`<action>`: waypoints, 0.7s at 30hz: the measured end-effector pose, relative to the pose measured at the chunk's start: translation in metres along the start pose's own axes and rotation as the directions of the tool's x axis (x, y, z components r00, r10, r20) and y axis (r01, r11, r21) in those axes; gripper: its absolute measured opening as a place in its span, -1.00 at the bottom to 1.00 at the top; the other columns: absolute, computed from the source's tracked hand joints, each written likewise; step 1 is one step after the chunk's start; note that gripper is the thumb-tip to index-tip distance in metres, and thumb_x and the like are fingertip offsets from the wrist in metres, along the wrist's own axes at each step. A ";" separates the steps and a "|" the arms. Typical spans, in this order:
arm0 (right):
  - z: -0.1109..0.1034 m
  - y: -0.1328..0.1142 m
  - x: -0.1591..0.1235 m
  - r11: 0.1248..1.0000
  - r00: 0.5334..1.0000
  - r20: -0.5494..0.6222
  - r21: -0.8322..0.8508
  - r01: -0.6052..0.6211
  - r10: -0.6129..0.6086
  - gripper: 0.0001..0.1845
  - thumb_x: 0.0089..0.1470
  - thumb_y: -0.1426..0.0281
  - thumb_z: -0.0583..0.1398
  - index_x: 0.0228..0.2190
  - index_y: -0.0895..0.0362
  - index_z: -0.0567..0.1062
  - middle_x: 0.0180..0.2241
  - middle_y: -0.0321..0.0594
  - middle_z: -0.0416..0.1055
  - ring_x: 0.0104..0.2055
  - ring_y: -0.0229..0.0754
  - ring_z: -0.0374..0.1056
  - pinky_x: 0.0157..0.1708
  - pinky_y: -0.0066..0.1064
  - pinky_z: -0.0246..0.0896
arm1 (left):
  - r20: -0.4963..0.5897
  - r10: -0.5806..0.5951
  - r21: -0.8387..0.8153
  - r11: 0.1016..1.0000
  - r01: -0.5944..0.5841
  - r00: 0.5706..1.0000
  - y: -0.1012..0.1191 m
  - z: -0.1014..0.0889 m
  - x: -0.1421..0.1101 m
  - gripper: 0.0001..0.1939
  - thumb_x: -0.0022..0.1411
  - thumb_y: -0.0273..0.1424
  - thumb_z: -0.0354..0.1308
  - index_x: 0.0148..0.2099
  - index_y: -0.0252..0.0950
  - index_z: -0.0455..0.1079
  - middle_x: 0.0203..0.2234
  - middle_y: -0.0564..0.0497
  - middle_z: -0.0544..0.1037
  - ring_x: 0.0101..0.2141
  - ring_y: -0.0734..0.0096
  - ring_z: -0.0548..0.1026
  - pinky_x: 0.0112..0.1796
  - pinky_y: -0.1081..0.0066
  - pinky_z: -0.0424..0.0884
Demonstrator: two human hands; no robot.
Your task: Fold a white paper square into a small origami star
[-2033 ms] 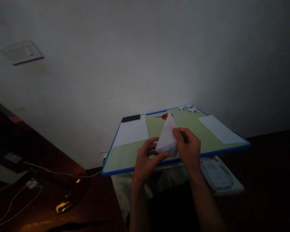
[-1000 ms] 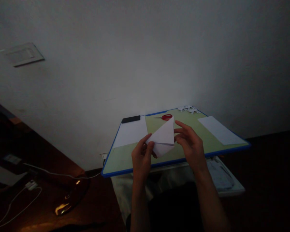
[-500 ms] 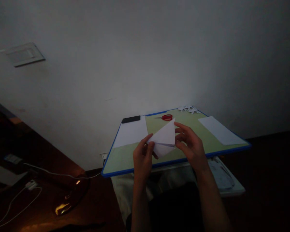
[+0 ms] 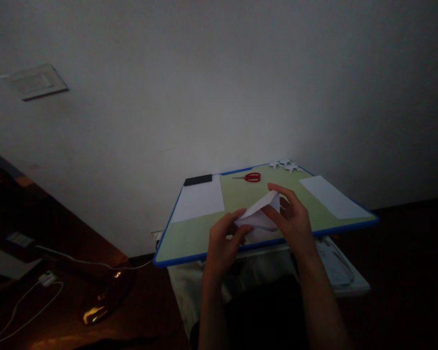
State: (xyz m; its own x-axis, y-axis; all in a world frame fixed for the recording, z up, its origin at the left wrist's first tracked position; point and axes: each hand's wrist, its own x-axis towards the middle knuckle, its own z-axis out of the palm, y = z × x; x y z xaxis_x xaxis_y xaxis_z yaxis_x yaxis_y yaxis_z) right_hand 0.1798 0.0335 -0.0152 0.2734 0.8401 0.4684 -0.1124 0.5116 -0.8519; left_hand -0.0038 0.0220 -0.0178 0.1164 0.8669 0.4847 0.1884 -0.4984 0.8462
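A folded sheet of white paper (image 4: pixel 261 214) is held up over the front part of the green table (image 4: pixel 241 194). My left hand (image 4: pixel 226 238) pinches its left corner between thumb and fingers. At the right end my right hand (image 4: pixel 292 214) has its thumb against the near side, partly in the fold, and its fingers bent around the upper corner. The paper's layers stand apart, so the fold gapes toward me. The lower part of the sheet hangs below, beside my left fingers.
Red-handled scissors (image 4: pixel 252 177) lie toward the table's back edge. White paper cut-outs (image 4: pixel 286 165) are piled at the back right. One white sheet (image 4: pixel 199 199) lies at left under a black flat object (image 4: pixel 198 180), another sheet (image 4: pixel 332 197) at right. Behind stands a wall.
Both hands have shifted slightly right with the paper. The flat upper flap has tilted and opened, and my right thumb has moved in against the fold.
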 end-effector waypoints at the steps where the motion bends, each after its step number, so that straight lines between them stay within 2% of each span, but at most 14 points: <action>1: 0.002 -0.001 0.001 1.000 0.999 -0.039 0.004 -0.003 0.003 -0.45 0.00 0.23 0.47 0.03 0.00 0.53 0.04 -0.08 0.49 -0.05 0.01 0.49 -0.13 -0.21 0.44 | 0.009 0.008 0.036 0.999 -0.009 1.000 0.001 0.001 0.000 -0.65 0.24 -0.33 0.38 0.06 -0.26 0.60 -0.40 0.06 0.60 -0.51 0.50 0.51 -0.40 0.48 0.46; 5: 0.007 -0.004 0.002 0.999 0.982 -0.185 -0.027 0.025 -0.030 -0.39 -0.07 0.22 0.50 0.01 0.02 0.49 -0.24 -0.24 0.45 -0.31 -0.09 0.45 -0.36 -0.28 0.42 | 0.045 0.006 0.091 0.996 -0.010 0.999 0.005 0.004 -0.002 -0.78 0.29 -0.34 0.32 -0.04 -0.28 0.55 -0.27 -0.01 0.65 -0.44 0.46 0.52 -0.40 0.49 0.45; 7: 0.010 -0.005 0.001 0.998 0.978 -0.203 -0.058 0.030 -0.041 -0.35 -0.08 0.24 0.51 0.04 0.02 0.48 -0.28 -0.27 0.42 -0.36 -0.11 0.43 -0.41 -0.29 0.40 | 0.052 -0.017 0.071 0.997 0.014 0.999 0.008 0.008 -0.003 -0.80 0.32 -0.30 0.29 -0.07 -0.29 0.53 -0.27 -0.02 0.66 -0.39 0.40 0.56 -0.40 0.50 0.43; 9: 0.012 -0.008 -0.001 0.997 0.980 -0.195 -0.074 0.022 -0.036 -0.34 -0.09 0.26 0.51 0.05 0.01 0.49 -0.28 -0.27 0.42 -0.36 -0.11 0.44 -0.40 -0.27 0.42 | 0.011 -0.045 0.071 0.996 0.045 0.999 0.011 0.012 -0.003 -0.77 0.34 -0.23 0.29 -0.12 -0.30 0.54 -0.32 -0.01 0.67 -0.37 0.36 0.57 -0.40 0.49 0.42; 11: 0.015 -0.011 -0.004 0.999 0.989 -0.151 -0.043 -0.001 -0.005 -0.30 -0.09 0.28 0.52 0.08 -0.01 0.49 -0.27 -0.26 0.47 -0.35 -0.09 0.47 -0.37 -0.25 0.45 | -0.058 -0.074 0.070 0.995 0.077 0.996 0.013 0.016 -0.002 -0.71 0.35 -0.16 0.29 -0.14 -0.31 0.57 -0.35 -0.01 0.68 -0.37 0.34 0.57 -0.37 0.47 0.42; 16: 0.022 -0.017 -0.010 0.983 0.991 0.067 0.139 -0.122 0.113 -0.04 -0.08 0.34 0.52 0.30 -0.06 0.31 -0.18 -0.20 0.64 -0.21 0.01 0.60 -0.23 -0.17 0.57 | -0.207 -0.105 0.053 0.992 0.118 0.973 0.013 0.023 -0.002 -0.64 0.36 -0.12 0.26 -0.23 -0.35 0.62 -0.43 -0.03 0.68 -0.41 0.30 0.57 -0.39 0.44 0.39; 18: 0.022 -0.017 -0.012 0.982 0.986 0.104 0.127 -0.141 0.128 -0.03 -0.05 0.31 0.52 0.33 -0.06 0.29 -0.18 -0.18 0.67 -0.20 0.01 0.62 -0.22 -0.17 0.58 | -0.251 -0.104 0.065 0.990 0.124 0.962 0.013 0.023 -0.002 -0.62 0.35 -0.12 0.26 -0.30 -0.36 0.61 -0.49 -0.02 0.64 -0.45 0.32 0.53 -0.42 0.44 0.37; 21: 0.019 -0.013 -0.013 0.993 0.987 0.125 0.049 -0.108 0.102 -0.09 0.03 0.28 0.48 0.34 -0.05 0.31 -0.21 -0.19 0.68 -0.26 -0.02 0.61 -0.25 -0.18 0.58 | -0.288 -0.120 0.036 0.990 0.135 0.950 0.013 0.024 -0.001 -0.61 0.34 -0.11 0.26 -0.33 -0.36 0.59 -0.51 -0.02 0.62 -0.48 0.34 0.50 -0.45 0.44 0.35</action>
State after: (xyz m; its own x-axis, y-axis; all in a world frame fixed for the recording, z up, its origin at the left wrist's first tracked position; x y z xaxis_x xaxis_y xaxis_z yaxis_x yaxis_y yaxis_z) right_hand 0.1598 0.0191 -0.0057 0.1393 0.9036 0.4051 -0.1885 0.4258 -0.8850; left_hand 0.0218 0.0144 -0.0127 -0.1928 0.8853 0.4231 0.2370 -0.3764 0.8956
